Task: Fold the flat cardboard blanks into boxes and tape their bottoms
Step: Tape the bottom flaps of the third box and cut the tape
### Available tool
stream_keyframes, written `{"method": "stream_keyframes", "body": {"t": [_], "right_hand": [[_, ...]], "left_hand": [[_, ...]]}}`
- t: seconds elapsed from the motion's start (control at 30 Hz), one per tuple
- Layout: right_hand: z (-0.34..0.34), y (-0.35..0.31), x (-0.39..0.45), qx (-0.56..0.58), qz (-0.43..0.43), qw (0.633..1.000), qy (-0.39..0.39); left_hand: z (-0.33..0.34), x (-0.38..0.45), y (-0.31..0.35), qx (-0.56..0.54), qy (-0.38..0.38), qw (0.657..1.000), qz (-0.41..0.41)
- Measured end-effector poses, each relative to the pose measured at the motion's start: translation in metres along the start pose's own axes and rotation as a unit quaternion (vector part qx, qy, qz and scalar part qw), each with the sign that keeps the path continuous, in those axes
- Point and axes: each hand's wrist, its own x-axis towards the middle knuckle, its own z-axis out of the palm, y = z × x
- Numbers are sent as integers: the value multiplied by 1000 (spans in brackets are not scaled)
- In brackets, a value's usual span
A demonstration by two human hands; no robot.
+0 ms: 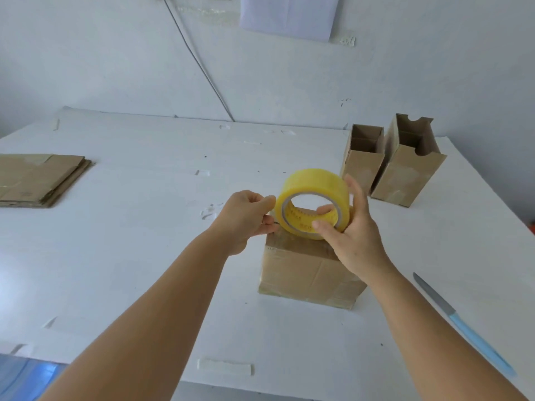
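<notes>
A folded cardboard box [301,273] stands bottom-up in the middle of the white table [144,227], with tape across its top face. Just above its far edge my right hand [351,230] grips a yellow tape roll [314,202], thumb through the core and fingers round the outside. At the roll's left rim my left hand [246,217] pinches the tape's loose end between thumb and fingers. A stack of flat cardboard blanks [40,179] lies at the table's left edge.
Two finished open boxes [363,160] [411,169] stand upright at the back right. A knife with a light blue handle [463,322] lies near the right edge. Scraps of tape [225,366] stick to the table's front. A wall rises behind the table.
</notes>
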Motion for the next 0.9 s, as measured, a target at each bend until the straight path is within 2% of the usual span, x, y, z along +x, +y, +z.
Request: {"method": "stream_keyframes", "body": {"t": [0.07,0.2,0.27,0.53,0.77,0.9], "right_hand": [[1,-2,1,-10,-5,1000,19],[-2,-1,3,54,0,990,128],[-3,0,3,72,6,986,151],[0,-7,2,73,1,991,109],[6,-15,-2,107,-42,987,111],[6,-13,-2,104,-52,987,111]], "left_hand": [[-7,3,-1,27,11,1000,6],[-26,9,0,39,47,998,16],[-35,10,-1,46,60,997,13],[-44,14,-21,56,64,996,-6],[-55,18,-30,46,21,998,-24],[-50,21,-41,41,28,998,-36]]}}
